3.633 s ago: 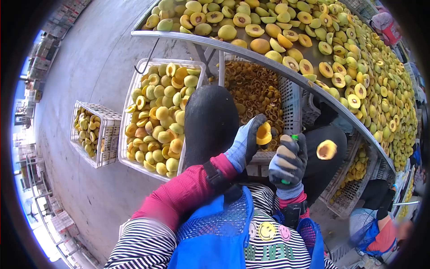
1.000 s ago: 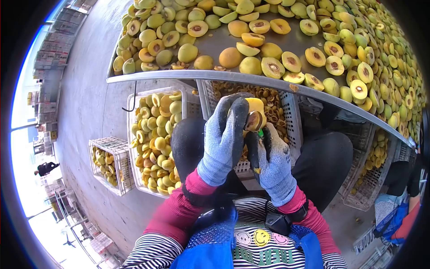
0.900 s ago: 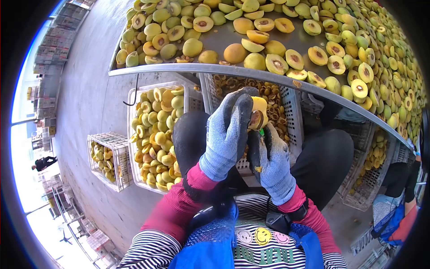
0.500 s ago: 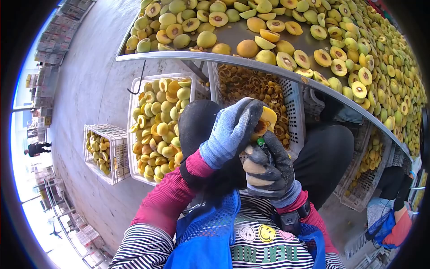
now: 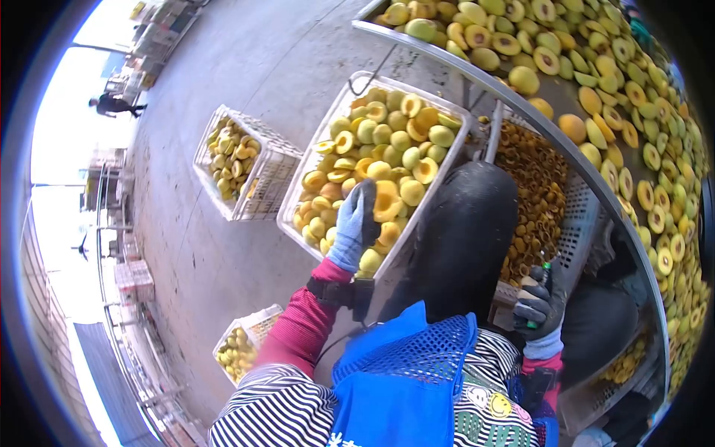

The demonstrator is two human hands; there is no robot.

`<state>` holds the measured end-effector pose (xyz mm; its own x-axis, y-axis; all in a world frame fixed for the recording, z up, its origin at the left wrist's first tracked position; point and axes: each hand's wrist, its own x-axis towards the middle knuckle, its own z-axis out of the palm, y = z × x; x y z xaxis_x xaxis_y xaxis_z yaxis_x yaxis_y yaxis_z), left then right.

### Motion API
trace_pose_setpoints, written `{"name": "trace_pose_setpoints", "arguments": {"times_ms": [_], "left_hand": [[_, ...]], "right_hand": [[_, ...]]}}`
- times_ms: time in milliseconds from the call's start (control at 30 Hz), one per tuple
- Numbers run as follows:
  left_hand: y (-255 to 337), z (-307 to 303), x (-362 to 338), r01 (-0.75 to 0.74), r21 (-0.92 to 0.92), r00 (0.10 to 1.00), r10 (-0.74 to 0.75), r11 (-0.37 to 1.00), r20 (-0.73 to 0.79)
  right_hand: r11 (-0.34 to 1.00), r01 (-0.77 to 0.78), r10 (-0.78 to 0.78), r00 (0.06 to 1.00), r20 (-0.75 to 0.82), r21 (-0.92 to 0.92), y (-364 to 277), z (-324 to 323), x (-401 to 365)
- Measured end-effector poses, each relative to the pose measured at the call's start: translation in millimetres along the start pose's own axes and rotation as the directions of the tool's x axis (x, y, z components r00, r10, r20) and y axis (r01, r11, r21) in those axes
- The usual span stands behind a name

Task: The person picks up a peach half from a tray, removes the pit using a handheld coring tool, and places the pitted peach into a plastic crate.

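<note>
My left hand [image 5: 356, 223], in a blue glove with dark coated fingers, is over a white crate [image 5: 292, 195] heaped with halved yellow peaches. Its fingers are closed against one peach half [image 5: 386, 201], whose hollow cut side faces up with no pit in it. Held lower at the right, my right hand [image 5: 538, 307] wears a similar glove and is wrapped round a small green-handled tool [image 5: 547, 270]. The tool's tip is too small to make out. Beyond that hand, a crate [image 5: 580, 235] holds brown pits and scraps.
A metal-edged table [image 5: 514, 93] piled with peach halves runs along the right. Smaller crates of fruit stand on the floor to the left [image 5: 272, 160] and lower left [image 5: 261, 322]. My knee [image 5: 465, 238] is between the two nearer crates. A person [image 5: 115, 105] walks far off.
My left hand has moved left with the peach half, from in front of my body to the white crate. The right hand, with the tool, has separated from it. The view has turned left.
</note>
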<state>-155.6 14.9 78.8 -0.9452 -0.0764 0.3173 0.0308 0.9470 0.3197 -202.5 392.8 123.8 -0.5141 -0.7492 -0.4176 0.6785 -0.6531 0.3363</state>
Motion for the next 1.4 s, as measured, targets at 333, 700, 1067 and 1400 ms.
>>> {"name": "trace_pose_setpoints", "arguments": {"times_ms": [333, 700, 1067, 1400], "left_hand": [[-169, 11, -141, 0.760, 0.249, 0.646, -0.738, 0.600, -0.195], [-151, 11, -132, 0.733, 0.255, 0.653, -0.757, 0.631, -0.002], [-191, 31, -138, 0.786, 0.340, 0.577, -0.810, 0.516, -0.104], [-171, 61, -143, 0.585, 0.565, 0.748, -0.657, 0.581, -0.099]], "right_hand": [[0.980, 0.122, -0.159, 0.956, -0.248, -0.157, -13, -21, 5], [0.861, 0.140, -0.348, 0.864, -0.364, -0.489, 9, -7, 18], [0.852, 0.114, -0.331, 0.874, -0.357, -0.511, 9, -4, 12], [0.708, 0.251, -0.576, 0.746, -0.333, -0.661, -9, -8, -34]]}}
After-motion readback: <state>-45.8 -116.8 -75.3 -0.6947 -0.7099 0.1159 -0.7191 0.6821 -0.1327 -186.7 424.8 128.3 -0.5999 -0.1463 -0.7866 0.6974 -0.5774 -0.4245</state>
